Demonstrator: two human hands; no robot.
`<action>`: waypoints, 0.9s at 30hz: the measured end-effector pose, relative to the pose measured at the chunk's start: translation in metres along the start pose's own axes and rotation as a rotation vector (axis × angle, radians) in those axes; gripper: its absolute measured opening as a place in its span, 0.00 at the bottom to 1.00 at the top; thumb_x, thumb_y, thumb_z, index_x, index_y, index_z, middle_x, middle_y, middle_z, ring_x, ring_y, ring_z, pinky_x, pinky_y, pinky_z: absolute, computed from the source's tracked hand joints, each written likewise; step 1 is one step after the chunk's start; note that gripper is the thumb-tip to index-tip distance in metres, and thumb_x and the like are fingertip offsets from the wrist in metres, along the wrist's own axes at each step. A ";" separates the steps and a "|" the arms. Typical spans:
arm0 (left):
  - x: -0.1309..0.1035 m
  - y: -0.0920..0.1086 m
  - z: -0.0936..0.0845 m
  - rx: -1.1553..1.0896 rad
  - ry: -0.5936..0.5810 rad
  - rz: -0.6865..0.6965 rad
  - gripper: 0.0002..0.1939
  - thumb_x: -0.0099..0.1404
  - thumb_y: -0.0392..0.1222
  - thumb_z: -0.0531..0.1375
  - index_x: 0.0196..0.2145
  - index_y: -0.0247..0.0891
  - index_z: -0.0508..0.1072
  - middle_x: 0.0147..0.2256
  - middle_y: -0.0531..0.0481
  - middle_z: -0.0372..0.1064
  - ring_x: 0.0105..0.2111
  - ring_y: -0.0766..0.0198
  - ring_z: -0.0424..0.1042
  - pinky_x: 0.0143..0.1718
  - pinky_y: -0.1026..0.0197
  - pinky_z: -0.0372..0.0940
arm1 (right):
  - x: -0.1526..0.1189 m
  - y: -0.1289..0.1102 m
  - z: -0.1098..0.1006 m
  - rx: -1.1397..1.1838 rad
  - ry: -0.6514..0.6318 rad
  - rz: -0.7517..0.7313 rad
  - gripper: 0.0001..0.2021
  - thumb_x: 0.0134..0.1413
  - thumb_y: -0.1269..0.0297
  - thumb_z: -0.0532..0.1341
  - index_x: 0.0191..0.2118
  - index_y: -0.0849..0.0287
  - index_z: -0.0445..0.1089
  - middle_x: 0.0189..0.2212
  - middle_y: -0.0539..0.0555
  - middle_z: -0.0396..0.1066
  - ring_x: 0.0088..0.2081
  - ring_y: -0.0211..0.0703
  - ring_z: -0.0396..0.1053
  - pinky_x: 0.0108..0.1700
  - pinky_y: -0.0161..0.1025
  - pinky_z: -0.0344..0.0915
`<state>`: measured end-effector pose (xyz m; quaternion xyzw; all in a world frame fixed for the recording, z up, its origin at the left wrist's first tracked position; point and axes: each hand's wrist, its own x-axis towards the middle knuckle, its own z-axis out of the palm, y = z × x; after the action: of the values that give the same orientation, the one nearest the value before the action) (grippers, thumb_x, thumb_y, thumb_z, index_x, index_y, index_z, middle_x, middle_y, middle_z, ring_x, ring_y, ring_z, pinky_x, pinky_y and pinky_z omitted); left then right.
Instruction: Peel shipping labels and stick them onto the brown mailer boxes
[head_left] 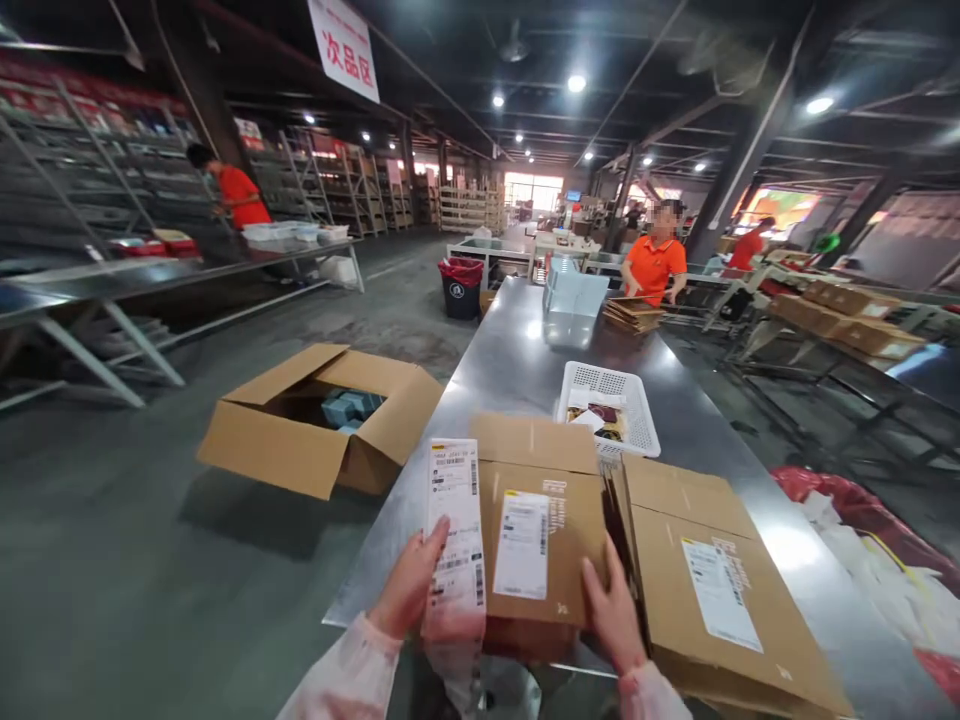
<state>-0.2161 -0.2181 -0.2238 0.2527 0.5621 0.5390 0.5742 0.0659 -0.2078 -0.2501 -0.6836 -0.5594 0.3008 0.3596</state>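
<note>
My left hand point(411, 582) is closed on a long strip of shipping labels point(454, 520), thumb on its front, and the strip's lower end hangs down past the table edge. Beside the strip is a brown cardboard box point(559, 560) with a white label point(523, 545) stuck on it. My right hand point(616, 608) grips this box at its right edge, fingers along the side. To the right lies a stack of flattened cardboard boxes point(701, 500), the top one also bearing a label point(721, 592).
A white plastic basket point(645, 425) with small items stands ahead on the metal table point(510, 350). An open carton point(277, 455) holding blue-grey boxes sits to the left. A person in orange point(654, 262) stands at the far end. A red-lined bag point(892, 560) is at the right.
</note>
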 end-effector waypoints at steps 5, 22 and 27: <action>-0.053 0.024 0.021 -0.267 -0.149 -0.189 0.32 0.45 0.60 0.71 0.40 0.32 0.74 0.33 0.42 0.78 0.34 0.51 0.77 0.34 0.56 0.72 | 0.035 0.035 -0.167 -0.042 0.299 0.222 0.40 0.38 0.38 0.59 0.56 0.57 0.66 0.46 0.62 0.74 0.51 0.61 0.69 0.53 0.55 0.65; -0.072 -0.047 0.019 0.050 -0.099 0.062 0.27 0.45 0.64 0.68 0.24 0.33 0.75 0.21 0.49 0.70 0.23 0.65 0.65 0.26 0.64 0.60 | -0.064 -0.071 0.039 0.299 -0.617 -0.039 0.27 0.42 0.44 0.65 0.39 0.63 0.76 0.34 0.60 0.78 0.37 0.53 0.74 0.39 0.43 0.68; -0.075 -0.059 0.022 0.050 0.159 0.086 0.33 0.40 0.70 0.65 0.13 0.39 0.57 0.14 0.58 0.53 0.19 0.70 0.52 0.22 0.65 0.52 | -0.045 -0.094 0.039 0.079 -0.726 -0.090 0.16 0.47 0.53 0.62 0.28 0.61 0.78 0.24 0.56 0.76 0.26 0.45 0.70 0.28 0.37 0.59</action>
<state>-0.1603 -0.2960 -0.2438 0.2473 0.6080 0.5672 0.4974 -0.0262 -0.2353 -0.1935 -0.4926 -0.6681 0.5288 0.1769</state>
